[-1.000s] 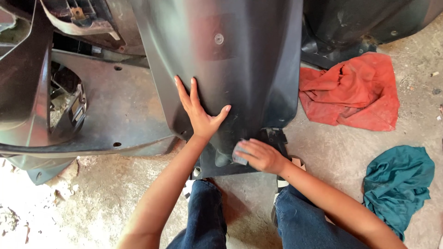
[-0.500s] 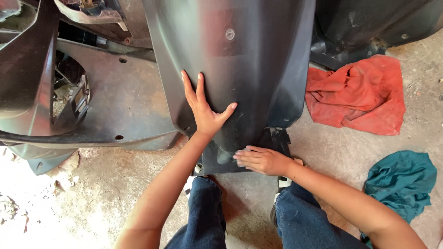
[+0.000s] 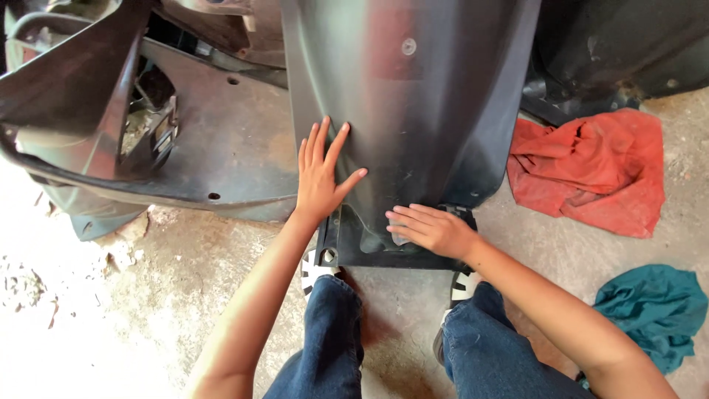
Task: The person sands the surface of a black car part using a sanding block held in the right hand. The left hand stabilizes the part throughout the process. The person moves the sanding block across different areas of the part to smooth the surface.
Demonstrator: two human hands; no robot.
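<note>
A large dark grey plastic body panel point(image 3: 421, 111) stands upright on the concrete floor in front of my knees. My left hand point(image 3: 319, 177) lies flat on its left side, fingers spread, steadying it. My right hand point(image 3: 428, 227) presses a small pale piece of abrasive pad or cloth point(image 3: 399, 238) against the panel's lower edge; most of the piece is hidden under my fingers.
Another dark panel point(image 3: 133, 140) with holes lies to the left. A red rag point(image 3: 598, 170) sits on the floor to the right, a teal rag point(image 3: 653, 310) nearer me. More dark parts point(image 3: 628, 52) stand at the back right. My jeans-clad legs are below.
My right hand has slid a little to the left along the panel's lower edge. The view has shifted slightly; my left hand stays pressed on the panel.
</note>
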